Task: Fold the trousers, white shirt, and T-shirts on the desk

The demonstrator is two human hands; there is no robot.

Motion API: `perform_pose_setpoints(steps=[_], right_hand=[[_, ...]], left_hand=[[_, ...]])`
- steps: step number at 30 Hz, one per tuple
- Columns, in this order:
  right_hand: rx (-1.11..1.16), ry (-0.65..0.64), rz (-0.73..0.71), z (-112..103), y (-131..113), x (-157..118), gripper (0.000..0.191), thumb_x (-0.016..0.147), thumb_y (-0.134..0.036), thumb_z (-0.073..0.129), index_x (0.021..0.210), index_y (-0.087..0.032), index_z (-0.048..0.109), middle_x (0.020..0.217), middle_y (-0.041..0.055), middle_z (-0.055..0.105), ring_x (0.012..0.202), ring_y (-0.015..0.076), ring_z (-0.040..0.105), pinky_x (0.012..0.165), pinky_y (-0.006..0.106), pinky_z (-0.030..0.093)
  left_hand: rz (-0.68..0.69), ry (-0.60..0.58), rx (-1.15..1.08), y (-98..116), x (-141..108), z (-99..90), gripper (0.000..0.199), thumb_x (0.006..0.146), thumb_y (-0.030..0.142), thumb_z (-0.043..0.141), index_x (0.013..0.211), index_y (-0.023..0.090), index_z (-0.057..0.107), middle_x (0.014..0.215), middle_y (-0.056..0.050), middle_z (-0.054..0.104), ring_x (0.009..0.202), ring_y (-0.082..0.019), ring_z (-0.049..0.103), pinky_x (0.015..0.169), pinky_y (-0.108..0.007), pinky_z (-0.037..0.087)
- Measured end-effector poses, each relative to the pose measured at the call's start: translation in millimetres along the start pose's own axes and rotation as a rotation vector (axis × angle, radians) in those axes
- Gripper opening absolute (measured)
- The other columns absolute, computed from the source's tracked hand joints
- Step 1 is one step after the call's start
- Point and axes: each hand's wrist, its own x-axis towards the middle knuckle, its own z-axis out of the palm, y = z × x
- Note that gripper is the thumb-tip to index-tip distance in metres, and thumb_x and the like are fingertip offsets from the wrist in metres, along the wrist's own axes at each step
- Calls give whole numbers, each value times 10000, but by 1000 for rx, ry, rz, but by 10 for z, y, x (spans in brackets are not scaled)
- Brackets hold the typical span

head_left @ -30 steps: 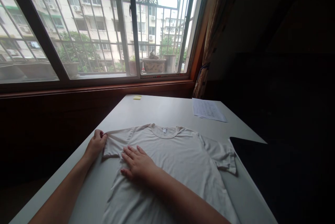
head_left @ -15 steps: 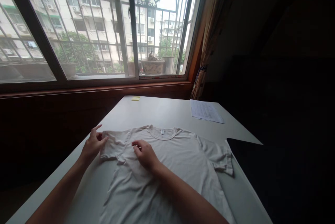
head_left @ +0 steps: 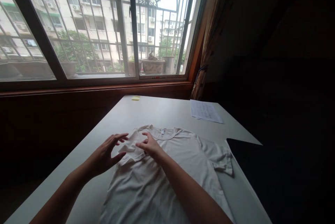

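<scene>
A white T-shirt (head_left: pixel 180 161) lies on the white table (head_left: pixel 162 109), its collar toward the window. Its left sleeve is folded inward over the body, while the right sleeve stretches out flat and a bit crumpled. My left hand (head_left: pixel 107 154) is at the folded sleeve's outer edge, fingers spread and holding nothing. Over the shirt's upper left part, just below the collar, is my right hand (head_left: pixel 151 146), with thumb and forefinger apart and nothing visible between them. The forearm covers part of the shirt's middle.
Printed papers (head_left: pixel 206 111) lie at the table's back right, and a yellow sticky note (head_left: pixel 135 98) at the back left. A dark object (head_left: pixel 251 168) borders the right side. Behind the table are a barred window and a tied curtain (head_left: pixel 200 81).
The left sleeve has gone from stretched out to folded inward. My left hand has moved right and opened off the cloth; my right hand has shifted slightly right, its fingers now apart.
</scene>
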Motion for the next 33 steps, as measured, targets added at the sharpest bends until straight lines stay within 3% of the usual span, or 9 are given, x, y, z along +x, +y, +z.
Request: perform_pose_setpoints(steps=[3,7,16,20,24,27,33], right_hand=[[18,37,-18,5,27,8,662,643,-250,783,1263,-233,552,714,-75,580,570,118,516,533,221,390],[84,114,-47,10,-2,9,575,694,-247,649,1256,-218,530,726,-73,528,590,113,464,550,222,368],[49,191,54,-109,-128,18,550,724,-295,552,1262,-237,454,797,-30,501,618,152,493,547,267,424],[-119,183,101,-205,-162,7,549,735,-273,563,1277,-266,472,833,-13,538,639,171,532,585,305,477],[-374,185,79,-321,-184,44,509,712,-203,603,1219,-239,562,762,-23,548,676,185,549,678,315,475],[-553,167,38,-376,-220,112,404,702,-182,662,1105,-220,656,742,-13,587,733,201,581,779,336,468],[-734,157,-142,-304,-312,352,267,800,-209,720,1065,-231,734,963,58,724,975,230,643,953,334,440]], left_hand=[[-69,-108,-1,-208,-235,62,722,927,398,705,1547,315,343,1344,-99,578,1133,-239,634,930,-372,592],[-166,-55,43,-383,-460,291,749,875,481,751,1511,296,402,1230,-89,618,1052,-253,653,937,-423,579],[-280,72,45,-383,-384,647,422,905,366,614,1291,202,562,955,-53,668,820,-225,646,773,-373,547],[-331,40,35,-328,-374,641,307,914,270,534,1212,205,573,895,-24,636,732,-192,619,703,-326,520],[-269,-34,70,-242,-347,578,210,904,183,478,1048,230,623,927,-30,620,763,-182,613,701,-301,502],[-235,-37,104,-202,-326,569,235,886,143,462,1040,234,616,946,-37,622,768,-178,617,691,-291,500],[-199,-51,130,-186,-301,582,153,933,177,469,1013,241,582,934,-39,616,737,-179,623,647,-286,501]])
